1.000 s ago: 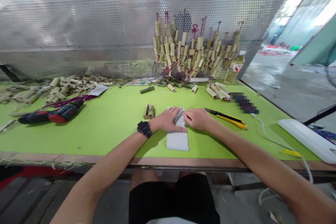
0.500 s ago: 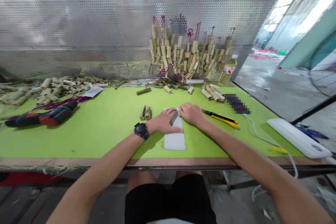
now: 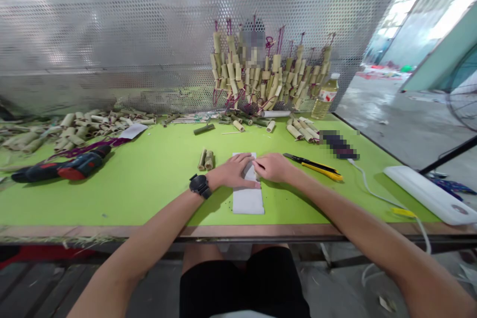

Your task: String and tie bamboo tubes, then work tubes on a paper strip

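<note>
A pale grey sheet of sandpaper (image 3: 248, 199) lies flat on the green table (image 3: 156, 179). My left hand (image 3: 231, 172), with a black watch on its wrist, rests flat on the sheet with fingers stretched out. My right hand (image 3: 273, 167) sits at the sheet's right edge, fingers curled in a pinch around a small thing that I cannot make out. Three short bamboo pieces (image 3: 206, 159) lie just left of the sheet. A yellow and black utility knife (image 3: 313, 166) lies just right of my right hand.
A red and black cordless drill (image 3: 63, 169) lies at the left. Loose bamboo tubes (image 3: 82, 126) are heaped at the back left, strung bamboo tubes (image 3: 266, 79) lean on the perforated metal panel. An oil bottle (image 3: 325, 97), a white cable (image 3: 372, 194) and a white device (image 3: 428, 194) are at the right.
My right hand has slid slightly back and forth at the sheet's right edge. My left hand stays pressed on the sheet. The view shifted a little.
</note>
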{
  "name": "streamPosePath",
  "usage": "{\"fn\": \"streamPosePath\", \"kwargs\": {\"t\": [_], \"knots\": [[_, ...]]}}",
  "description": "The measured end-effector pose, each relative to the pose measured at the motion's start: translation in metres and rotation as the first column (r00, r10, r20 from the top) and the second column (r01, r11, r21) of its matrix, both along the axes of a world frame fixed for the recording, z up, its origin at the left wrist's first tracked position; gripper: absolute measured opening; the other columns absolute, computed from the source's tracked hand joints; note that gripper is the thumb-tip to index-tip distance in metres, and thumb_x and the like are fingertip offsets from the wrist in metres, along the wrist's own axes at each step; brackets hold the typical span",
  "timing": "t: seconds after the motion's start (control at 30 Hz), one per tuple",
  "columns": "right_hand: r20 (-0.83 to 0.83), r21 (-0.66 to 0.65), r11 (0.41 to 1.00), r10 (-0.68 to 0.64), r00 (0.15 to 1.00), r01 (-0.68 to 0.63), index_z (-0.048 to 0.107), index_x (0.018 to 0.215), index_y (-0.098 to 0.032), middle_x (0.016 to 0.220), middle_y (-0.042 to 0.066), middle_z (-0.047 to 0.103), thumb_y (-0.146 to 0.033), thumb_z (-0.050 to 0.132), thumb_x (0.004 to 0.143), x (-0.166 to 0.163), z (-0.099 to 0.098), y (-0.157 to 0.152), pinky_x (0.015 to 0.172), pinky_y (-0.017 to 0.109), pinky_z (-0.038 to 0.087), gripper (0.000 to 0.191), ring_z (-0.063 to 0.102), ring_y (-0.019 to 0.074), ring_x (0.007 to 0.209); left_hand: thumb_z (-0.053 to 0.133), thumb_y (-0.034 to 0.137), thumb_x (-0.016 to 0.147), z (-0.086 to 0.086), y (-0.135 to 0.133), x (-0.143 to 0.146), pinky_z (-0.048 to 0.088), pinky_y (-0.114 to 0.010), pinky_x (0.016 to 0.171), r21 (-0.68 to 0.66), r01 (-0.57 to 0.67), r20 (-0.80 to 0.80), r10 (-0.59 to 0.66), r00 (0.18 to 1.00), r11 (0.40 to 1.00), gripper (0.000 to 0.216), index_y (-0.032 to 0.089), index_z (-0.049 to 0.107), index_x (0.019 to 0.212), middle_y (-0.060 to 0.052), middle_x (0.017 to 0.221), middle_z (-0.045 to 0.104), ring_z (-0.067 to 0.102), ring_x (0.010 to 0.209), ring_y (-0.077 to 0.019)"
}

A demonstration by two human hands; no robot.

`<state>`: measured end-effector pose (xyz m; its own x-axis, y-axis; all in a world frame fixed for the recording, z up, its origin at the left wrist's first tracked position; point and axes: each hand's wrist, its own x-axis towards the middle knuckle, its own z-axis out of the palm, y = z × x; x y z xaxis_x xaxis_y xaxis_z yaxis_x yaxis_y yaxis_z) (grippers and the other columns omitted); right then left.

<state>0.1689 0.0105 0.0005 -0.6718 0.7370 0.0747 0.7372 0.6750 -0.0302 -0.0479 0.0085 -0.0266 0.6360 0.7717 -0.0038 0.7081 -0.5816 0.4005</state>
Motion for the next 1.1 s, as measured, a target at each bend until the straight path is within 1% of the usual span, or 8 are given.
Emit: {"fn": "streamPosePath", "kwargs": {"t": [0.07,0.13,0.27,0.47,0.73,0.9,1.0,1.1], "knots": [[0.004,0.015,0.999,-0.03,1.0,0.03,0.081,0.09,-0.014,0.092,0.012,0.082,-0.033,0.039,0.111,-0.001,-0.001,0.003,0.064,0.031,0.033,0.05,0.066,0.0188,0.072,0.059,0.096,0.08,0.001,-0.001,0.001,0.025,-0.058,0.131,-0.006,0.003,0.006,-0.003,1.0,1.0,0.117,0.018,0.038,0.166,-0.02,0.175,0.031,0.027,0.162,-0.0436],[-0.014,0.044,0.994,-0.103,0.995,0.104,0.081,0.093,-0.014,0.092,0.012,0.082,-0.034,0.036,0.112,-0.003,-0.003,0.008,0.062,0.031,0.033,0.052,0.067,0.0192,0.074,0.059,0.095,0.081,0.003,-0.001,0.001,0.025,-0.057,0.131,-0.008,0.008,0.004,-0.007,1.0,1.0,0.117,0.018,0.038,0.166,-0.021,0.175,0.031,0.027,0.162,-0.0434],[-0.064,0.115,0.96,-0.25,0.966,0.256,0.079,0.106,-0.012,0.104,0.014,0.081,-0.032,0.031,0.113,-0.007,-0.007,0.018,0.063,0.031,0.035,0.052,0.071,0.0209,0.085,0.058,0.095,0.081,0.005,-0.002,0.002,0.027,-0.059,0.13,-0.013,-0.006,-0.011,0.006,1.0,1.0,0.12,0.015,0.036,0.166,-0.023,0.174,0.031,0.029,0.16,-0.0451],[-0.06,0.085,0.952,-0.288,0.956,0.292,0.078,0.109,-0.013,0.108,0.015,0.081,-0.032,0.031,0.114,-0.007,-0.009,0.023,0.066,0.03,0.04,0.052,0.073,0.0217,0.09,0.058,0.095,0.081,0.004,-0.001,0.001,0.03,-0.058,0.128,-0.024,-0.007,-0.009,0.007,1.0,1.0,0.117,0.019,0.035,0.167,-0.021,0.176,0.029,0.029,0.161,-0.0455],[-0.043,0.042,0.962,-0.268,0.962,0.27,0.078,0.105,-0.013,0.104,0.016,0.08,-0.033,0.03,0.114,-0.005,-0.005,0.021,0.067,0.03,0.04,0.053,0.071,0.0212,0.085,0.059,0.095,0.081,0.003,-0.001,0.001,0.029,-0.058,0.129,-0.023,-0.015,-0.016,0.015,1.0,1.0,0.118,0.018,0.034,0.168,-0.021,0.176,0.029,0.029,0.161,-0.0451],[-0.037,0.078,0.97,-0.228,0.973,0.23,0.078,0.11,-0.011,0.103,0.016,0.079,-0.031,0.031,0.113,-0.005,-0.003,0.02,0.065,0.03,0.038,0.051,0.07,0.021,0.084,0.058,0.095,0.081,0.003,-0.001,0.001,0.03,-0.059,0.129,-0.027,-0.013,-0.016,0.012,1.0,1.0,0.118,0.018,0.034,0.168,-0.021,0.176,0.028,0.028,0.161,-0.0452],[-0.005,0.125,0.982,-0.142,0.99,0.141,0.078,0.109,-0.01,0.099,0.016,0.079,-0.031,0.035,0.112,-0.004,0.0,0.016,0.064,0.032,0.034,0.049,0.068,0.0218,0.081,0.059,0.095,0.081,0.002,-0.001,0.0,0.03,-0.059,0.128,-0.022,-0.011,-0.003,0.011,1.0,1.0,0.116,0.02,0.036,0.166,-0.02,0.175,0.031,0.029,0.16,-0.0455],[0.046,0.118,0.993,-0.022,0.999,0.016,0.08,0.104,-0.01,0.096,0.015,0.08,-0.031,0.036,0.111,-0.002,0.005,0.009,0.064,0.033,0.031,0.049,0.065,0.0214,0.076,0.059,0.094,0.082,0.0,0.0,0.0,0.03,-0.058,0.129,0.001,0.005,0.008,-0.005,1.0,1.0,0.113,0.02,0.04,0.164,-0.02,0.174,0.033,0.031,0.159,-0.0442]]}}
